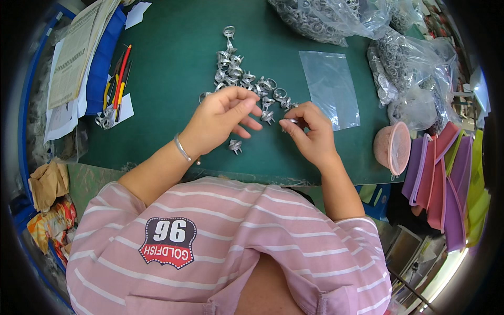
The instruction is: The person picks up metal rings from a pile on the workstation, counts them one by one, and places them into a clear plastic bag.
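Note:
My right hand (314,134) pinches a small silvery ring-shaped metal part (292,121) between thumb and fingers, which cover most of it. To its left, my left hand (223,116) hovers over the table with loosely bent fingers apart and nothing visible in them. Just beyond both hands lies a loose pile of similar silvery metal parts (229,65), each with a ring and short prongs. One single metal part (235,146) rests on the near side of my left hand.
The green table (173,63) bears a flat clear plastic bag (331,89) at right. Bags of metal parts (320,21) stand at the far right, with a pink mesh basket (392,148) nearer. Pens and tools (119,79) lie beside a blue tray (103,68) at left.

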`<state>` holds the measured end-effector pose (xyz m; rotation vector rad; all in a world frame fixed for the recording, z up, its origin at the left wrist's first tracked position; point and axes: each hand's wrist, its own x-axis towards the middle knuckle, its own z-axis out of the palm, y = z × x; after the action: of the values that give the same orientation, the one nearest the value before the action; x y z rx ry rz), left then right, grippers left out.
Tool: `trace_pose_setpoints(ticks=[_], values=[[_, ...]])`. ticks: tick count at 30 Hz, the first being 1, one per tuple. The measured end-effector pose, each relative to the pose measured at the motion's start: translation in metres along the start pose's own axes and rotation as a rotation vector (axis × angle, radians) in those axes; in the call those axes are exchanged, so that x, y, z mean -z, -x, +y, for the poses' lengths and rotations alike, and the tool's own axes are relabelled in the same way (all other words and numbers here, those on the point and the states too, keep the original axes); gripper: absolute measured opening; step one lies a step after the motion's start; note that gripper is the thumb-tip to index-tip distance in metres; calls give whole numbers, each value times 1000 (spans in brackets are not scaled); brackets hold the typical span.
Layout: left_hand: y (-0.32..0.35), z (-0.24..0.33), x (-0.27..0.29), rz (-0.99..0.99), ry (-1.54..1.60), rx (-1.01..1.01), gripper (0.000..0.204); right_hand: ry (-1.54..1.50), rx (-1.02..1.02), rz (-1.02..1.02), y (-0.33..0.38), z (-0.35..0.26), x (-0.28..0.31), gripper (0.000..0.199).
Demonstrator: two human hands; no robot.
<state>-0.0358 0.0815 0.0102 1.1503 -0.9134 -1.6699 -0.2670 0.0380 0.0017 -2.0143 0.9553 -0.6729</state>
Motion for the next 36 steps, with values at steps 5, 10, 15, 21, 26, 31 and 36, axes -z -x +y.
trace_pose_setpoints(ticks=[5, 10, 15, 21, 26, 31, 36], values=[[1, 1, -6, -155, 386, 360, 36, -32, 241, -6, -23, -31, 1, 24], [2, -8, 7, -113, 410, 271, 24, 432, 109, 4, -29, 19, 0, 23], [8, 0, 20, 39, 364, 183, 19, 157, 51, 39, -25, 23, -8, 46], [9, 4, 7, 79, 288, 121, 23, 377, 257, 31, -25, 24, -39, 45], [1, 1, 2, 52, 388, 121, 25, -271, -54, 300, -36, 7, -35, 41], [-52, 82, -51, 94, 118, -719, 25, -6, 681, 860, -117, -62, 40, 40], [-173, 158, -58, 298, -798, -1446, 25, 490, 587, 926, -204, -58, 118, 25]])
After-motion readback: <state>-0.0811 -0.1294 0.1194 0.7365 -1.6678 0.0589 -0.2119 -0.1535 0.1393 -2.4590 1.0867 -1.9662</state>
